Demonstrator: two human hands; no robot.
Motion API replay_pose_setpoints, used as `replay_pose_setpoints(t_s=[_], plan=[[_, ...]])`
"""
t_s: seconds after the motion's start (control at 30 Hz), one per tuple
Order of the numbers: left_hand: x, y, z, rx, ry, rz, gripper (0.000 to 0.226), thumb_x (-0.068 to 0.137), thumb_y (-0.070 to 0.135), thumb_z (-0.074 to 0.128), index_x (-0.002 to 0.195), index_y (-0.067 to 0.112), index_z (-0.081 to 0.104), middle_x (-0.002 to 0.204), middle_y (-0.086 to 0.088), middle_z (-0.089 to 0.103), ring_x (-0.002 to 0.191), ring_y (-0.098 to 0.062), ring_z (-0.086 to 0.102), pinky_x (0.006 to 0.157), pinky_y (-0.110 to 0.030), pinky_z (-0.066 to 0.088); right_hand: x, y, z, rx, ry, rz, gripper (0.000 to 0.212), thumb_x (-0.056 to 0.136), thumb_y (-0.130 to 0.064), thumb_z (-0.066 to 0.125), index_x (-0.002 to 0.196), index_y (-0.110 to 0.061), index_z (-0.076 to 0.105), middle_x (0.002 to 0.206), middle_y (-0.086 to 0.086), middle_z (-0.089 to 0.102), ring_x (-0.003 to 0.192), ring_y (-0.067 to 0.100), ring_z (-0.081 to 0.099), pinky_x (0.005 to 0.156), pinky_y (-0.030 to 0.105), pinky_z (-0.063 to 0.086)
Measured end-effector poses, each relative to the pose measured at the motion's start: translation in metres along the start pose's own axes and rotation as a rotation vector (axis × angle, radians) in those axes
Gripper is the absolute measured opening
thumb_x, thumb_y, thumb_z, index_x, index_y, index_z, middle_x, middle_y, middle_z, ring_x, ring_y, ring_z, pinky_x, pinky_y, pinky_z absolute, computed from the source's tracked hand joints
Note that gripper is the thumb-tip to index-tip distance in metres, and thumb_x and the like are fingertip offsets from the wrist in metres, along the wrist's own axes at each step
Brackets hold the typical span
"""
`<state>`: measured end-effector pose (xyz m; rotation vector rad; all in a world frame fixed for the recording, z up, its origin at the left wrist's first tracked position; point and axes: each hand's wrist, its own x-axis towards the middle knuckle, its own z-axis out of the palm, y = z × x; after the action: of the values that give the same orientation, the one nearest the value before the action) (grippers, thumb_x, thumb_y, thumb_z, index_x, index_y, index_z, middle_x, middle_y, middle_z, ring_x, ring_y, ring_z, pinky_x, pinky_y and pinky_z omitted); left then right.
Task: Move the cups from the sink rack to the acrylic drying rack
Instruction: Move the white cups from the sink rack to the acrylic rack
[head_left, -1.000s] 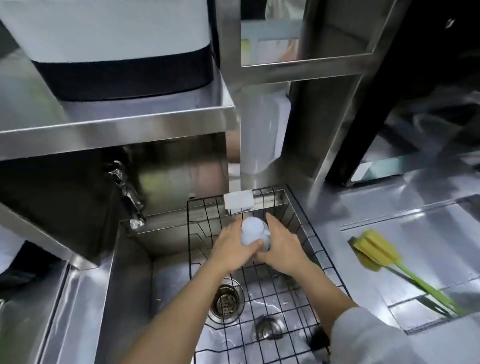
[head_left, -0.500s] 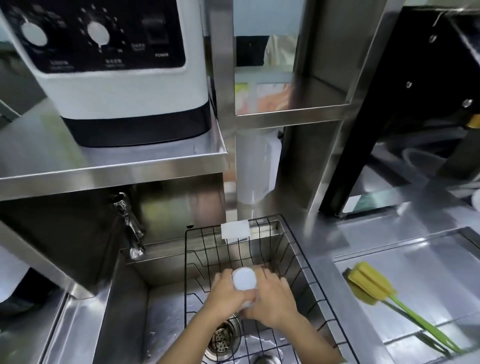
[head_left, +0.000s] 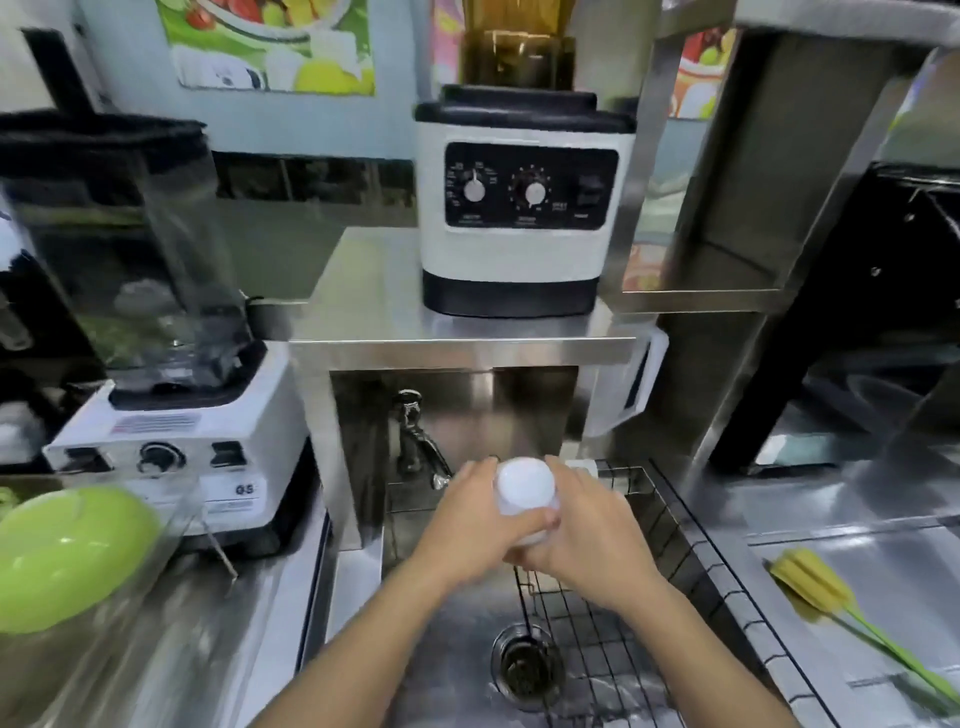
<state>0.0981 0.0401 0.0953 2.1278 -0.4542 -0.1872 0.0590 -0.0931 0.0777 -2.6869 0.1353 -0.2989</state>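
Observation:
A white cup (head_left: 525, 490) is held upside down, base towards me, above the sink. My left hand (head_left: 470, 525) wraps its left side and my right hand (head_left: 592, 535) wraps its right side, fingers meeting under it. Below and to the right sits the black wire sink rack (head_left: 670, 525) inside the steel sink (head_left: 447, 613). At the far left a clear acrylic rack (head_left: 182, 512) stands on the counter with a green bowl (head_left: 67, 556) in it.
A faucet (head_left: 415, 441) juts out just left of the cup under a steel shelf (head_left: 457, 338) carrying a white blender base (head_left: 519, 208). Another blender (head_left: 166, 415) stands at the left. A yellow-green brush (head_left: 821, 582) lies at the right. The drain (head_left: 527, 662) is below.
Both hands have lifted the cup up out of the wire rack. My view has swung up and to the left, bringing in the left blender, green bowl and acrylic rack.

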Motion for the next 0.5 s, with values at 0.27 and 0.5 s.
replay_pose_setpoints(t_s=[0.27,0.5], plan=[[-0.077,-0.012,-0.142,0.101,0.14,0.094,0.064,0.065,0.06,0.063,0.117,0.025,0.051,0.113,-0.001,0.051,0.11,-0.02,0.048,0.097,-0.04,0.042,-0.015,-0.152,-0.004,0.157,0.039,-0.118,0.086,0.047,-0.055,0.072,0.125,-0.034,0.041,0.111,-0.008,0.06,0.105,0.015,0.052,0.089,0.044,0.047],[-0.145,-0.071,-0.241,0.088,0.346,0.091,0.071,0.07,0.068,0.046,0.125,0.022,0.048,0.125,-0.001,0.058,0.115,-0.021,0.052,0.102,-0.038,0.04,-0.041,-0.277,0.031,0.427,-0.056,-0.225,0.074,0.046,-0.05,0.078,0.114,-0.042,0.048,0.108,-0.009,0.059,0.096,0.012,0.057,0.082,0.038,0.051]])
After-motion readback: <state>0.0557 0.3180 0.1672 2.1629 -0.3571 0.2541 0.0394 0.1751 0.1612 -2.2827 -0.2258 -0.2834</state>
